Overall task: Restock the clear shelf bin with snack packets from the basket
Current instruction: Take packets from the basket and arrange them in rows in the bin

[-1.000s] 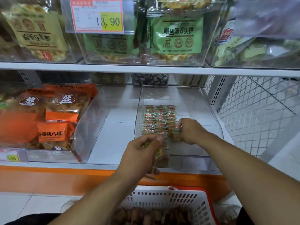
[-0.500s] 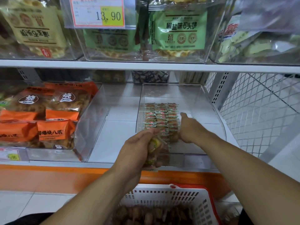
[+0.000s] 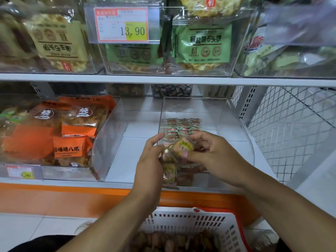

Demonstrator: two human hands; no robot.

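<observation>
A clear shelf bin [image 3: 234, 124] stands on the lower shelf, with rows of small red-and-green snack packets [image 3: 182, 127] laid on its floor. My left hand [image 3: 150, 164] grips a stack of packets [image 3: 170, 169] in front of the bin's near wall. My right hand [image 3: 216, 157] pinches the top packet [image 3: 182, 146], a yellow round snack in clear wrap, between thumb and fingers. Below, a white basket with a red rim [image 3: 200, 220] holds several brown packets [image 3: 174, 242].
A second clear bin [image 3: 109, 148] at the left holds orange snack bags [image 3: 72, 146]. The upper shelf carries bins of green and beige biscuit bags behind a price tag [image 3: 123, 24]. A white wire mesh panel [image 3: 294, 128] closes the right side.
My right hand has pulled back from the rows in the bin to the stack in my left hand and taken hold of the top packet. My left hand has lifted slightly.
</observation>
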